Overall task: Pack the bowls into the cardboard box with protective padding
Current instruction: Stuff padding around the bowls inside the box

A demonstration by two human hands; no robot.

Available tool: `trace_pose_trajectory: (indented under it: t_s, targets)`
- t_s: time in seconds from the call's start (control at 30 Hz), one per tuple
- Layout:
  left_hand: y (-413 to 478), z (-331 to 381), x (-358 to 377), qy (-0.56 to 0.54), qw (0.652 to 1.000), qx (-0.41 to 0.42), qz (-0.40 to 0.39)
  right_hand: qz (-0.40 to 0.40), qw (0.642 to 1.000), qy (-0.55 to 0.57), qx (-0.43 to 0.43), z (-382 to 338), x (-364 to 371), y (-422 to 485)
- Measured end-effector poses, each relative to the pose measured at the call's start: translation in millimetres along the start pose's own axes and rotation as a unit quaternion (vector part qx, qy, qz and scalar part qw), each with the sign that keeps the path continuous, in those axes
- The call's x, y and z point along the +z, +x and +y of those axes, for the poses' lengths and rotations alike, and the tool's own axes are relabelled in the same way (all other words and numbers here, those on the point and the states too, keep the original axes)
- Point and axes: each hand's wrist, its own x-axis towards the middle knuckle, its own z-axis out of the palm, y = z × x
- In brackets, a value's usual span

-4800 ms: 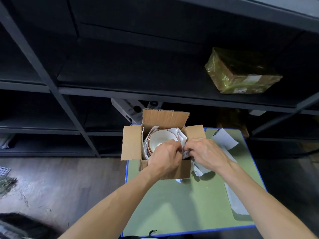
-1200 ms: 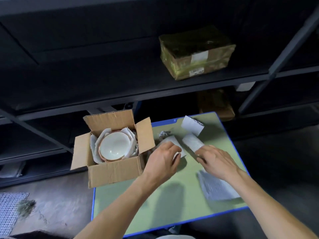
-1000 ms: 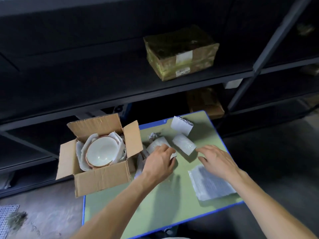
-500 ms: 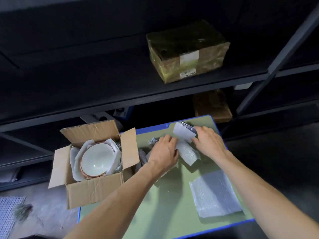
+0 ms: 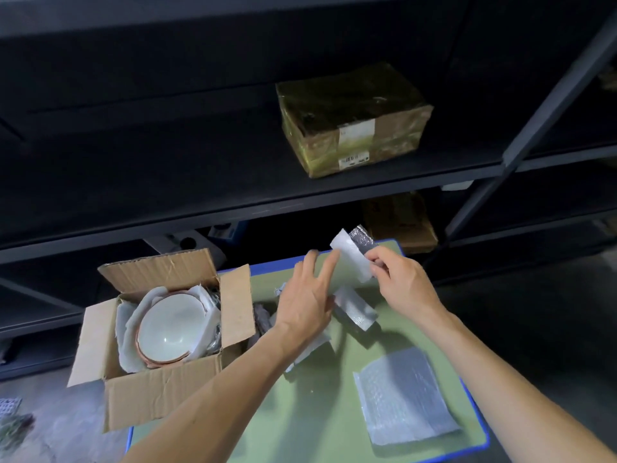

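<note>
An open cardboard box [image 5: 160, 392] stands at the left edge of the green table [image 5: 300, 416]. Inside it, white bowls with copper rims [image 5: 170, 332] are stacked, with white padding sheets tucked around them. My right hand [image 5: 400, 282] pinches a folded white padding piece [image 5: 350, 260] with a silvery back, lifted above the table. My left hand [image 5: 307, 295] hovers with spread fingers, its fingertips beside that piece. Another folded padding piece [image 5: 355, 310] lies on the table under my hands.
A flat bubble-wrap sheet [image 5: 400, 396] lies at the table's front right. More crumpled padding [image 5: 307, 352] lies under my left forearm. Dark metal shelving stands behind, with a taped parcel [image 5: 354, 118] on a shelf and a brown box [image 5: 400, 222] lower down.
My right hand has lifted the folded padding piece off the table. My left hand has risen from the table and opened beside it. The box and the bowls have not moved.
</note>
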Motion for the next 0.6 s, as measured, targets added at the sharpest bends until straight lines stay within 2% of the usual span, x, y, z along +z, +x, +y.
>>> trace_pose_trajectory:
  t_s: [0.17,0.37,0.47,0.6]
  targets:
    - [-8.4,8.8,-10.4,-0.028,0.997,0.052,0.045,-0.108,0.986,0.121,0.027,-14.1,-17.0,-9.7]
    - [-22.6,7.2,-18.3,-0.036,0.990,0.107,0.089,-0.149,0.957,0.238,0.072,-27.2,-15.8,-18.7]
    - [-30.0,1.1,-16.4,-0.036,0.988,0.116,0.098,-0.140,0.963,0.213,0.080,-29.7,-9.6,-23.7]
    - [-42.9,-5.5,-15.2,0.000,0.991,0.106,0.085,-0.118,0.985,0.122,0.025,-30.1,-2.6,-35.1]
